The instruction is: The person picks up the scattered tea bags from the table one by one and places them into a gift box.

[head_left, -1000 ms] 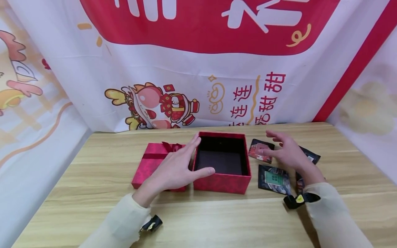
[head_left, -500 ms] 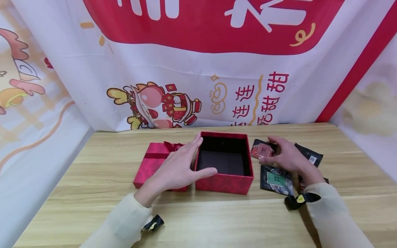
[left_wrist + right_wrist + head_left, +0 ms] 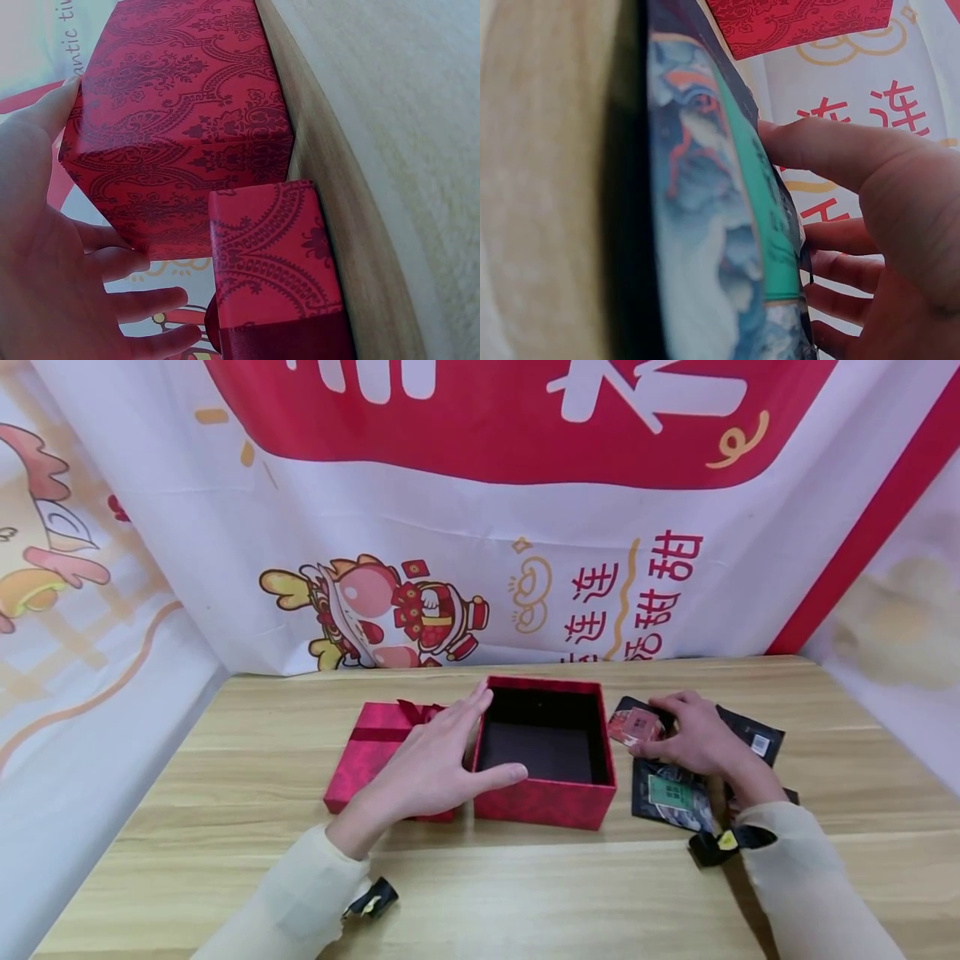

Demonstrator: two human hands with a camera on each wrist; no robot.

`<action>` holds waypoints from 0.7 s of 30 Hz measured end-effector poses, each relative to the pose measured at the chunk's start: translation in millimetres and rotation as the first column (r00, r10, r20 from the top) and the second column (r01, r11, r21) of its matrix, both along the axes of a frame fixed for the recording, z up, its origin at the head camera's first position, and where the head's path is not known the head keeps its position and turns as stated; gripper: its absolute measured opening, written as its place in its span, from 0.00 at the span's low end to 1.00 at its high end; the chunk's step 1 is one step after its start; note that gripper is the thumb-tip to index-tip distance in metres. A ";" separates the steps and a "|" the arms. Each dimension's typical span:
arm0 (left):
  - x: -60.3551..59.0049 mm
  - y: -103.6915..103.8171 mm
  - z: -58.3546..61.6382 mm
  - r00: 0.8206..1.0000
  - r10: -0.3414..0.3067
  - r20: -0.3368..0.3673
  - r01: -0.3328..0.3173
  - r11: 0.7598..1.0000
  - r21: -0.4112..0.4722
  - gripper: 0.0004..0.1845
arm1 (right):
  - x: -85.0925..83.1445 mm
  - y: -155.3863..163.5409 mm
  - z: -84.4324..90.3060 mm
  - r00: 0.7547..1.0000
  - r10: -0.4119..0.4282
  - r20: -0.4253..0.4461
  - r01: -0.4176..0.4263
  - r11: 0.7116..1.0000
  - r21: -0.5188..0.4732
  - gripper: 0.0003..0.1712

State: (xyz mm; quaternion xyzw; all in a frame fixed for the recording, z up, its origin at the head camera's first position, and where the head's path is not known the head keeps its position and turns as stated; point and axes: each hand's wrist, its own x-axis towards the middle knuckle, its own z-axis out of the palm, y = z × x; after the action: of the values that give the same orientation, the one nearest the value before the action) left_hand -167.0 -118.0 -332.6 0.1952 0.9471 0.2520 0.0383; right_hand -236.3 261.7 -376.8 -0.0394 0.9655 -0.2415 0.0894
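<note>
A red patterned box (image 3: 543, 802) stands without its lid, its black inside showing. My left hand (image 3: 431, 760) spans the box's left side, thumb at the front rim and forefinger at the back left corner, fingers mostly straight. Under that hand lies the red lid (image 3: 367, 756) with a dark red ribbon bow. To the right of the box, my right hand (image 3: 701, 735) has its curled fingers and thumb at the edges of a black packet with a red label (image 3: 633, 722). Its fingertips are partly hidden in the right wrist view by a green-label packet (image 3: 769, 210).
The green-label packet lies just in front of the right hand. Behind that hand is a dark packet with a barcode (image 3: 753, 735), and another shows partly under the wrist. A printed cloth (image 3: 450, 510) hangs behind the wooden table (image 3: 517, 893).
My right hand has come down onto the red-label packet, and its thumb and fingers have drawn closer together. The left hand stays at the box.
</note>
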 end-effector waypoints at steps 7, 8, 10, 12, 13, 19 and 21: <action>-0.8 -0.3 -0.7 1.000 -0.008 -0.012 0.008 1.000 -0.002 0.60 | 0.9 1.6 1.9 1.000 0.013 -0.014 -0.013 1.000 0.020 0.59; -0.9 -0.2 -0.7 1.000 -0.008 -0.012 0.008 1.000 -0.001 0.60 | 0.8 2.2 2.5 1.000 0.014 -0.013 -0.013 1.000 0.019 0.59; -1.0 -0.2 -0.8 1.000 -0.008 -0.011 0.008 1.000 0.000 0.60 | 1.1 2.7 4.0 1.000 0.015 -0.011 -0.015 1.000 0.016 0.60; -1.0 -0.1 -0.7 1.000 -0.007 -0.011 0.007 1.000 -0.002 0.60 | 1.6 3.3 5.7 1.000 0.019 -0.017 -0.018 1.000 0.016 0.61; -1.0 0.0 -0.6 1.000 -0.007 -0.011 0.007 1.000 -0.002 0.60 | 1.7 3.5 6.5 1.000 0.021 -0.023 -0.020 1.000 0.016 0.60; -0.6 0.1 -0.5 1.000 -0.005 -0.009 0.005 1.000 -0.002 0.60 | 3.5 2.3 11.6 0.997 0.027 -0.066 -0.027 1.000 0.012 0.56; -0.4 0.1 -0.3 1.000 -0.005 -0.008 0.005 1.000 -0.002 0.60 | 4.1 2.2 13.7 0.997 0.028 -0.073 -0.028 1.000 0.011 0.55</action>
State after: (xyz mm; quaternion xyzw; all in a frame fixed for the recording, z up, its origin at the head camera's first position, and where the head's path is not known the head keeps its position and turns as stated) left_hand -167.5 -118.0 -333.0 0.1984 0.9470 0.2503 0.0352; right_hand -232.3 263.9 -363.0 -0.0612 0.9687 -0.2337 0.0576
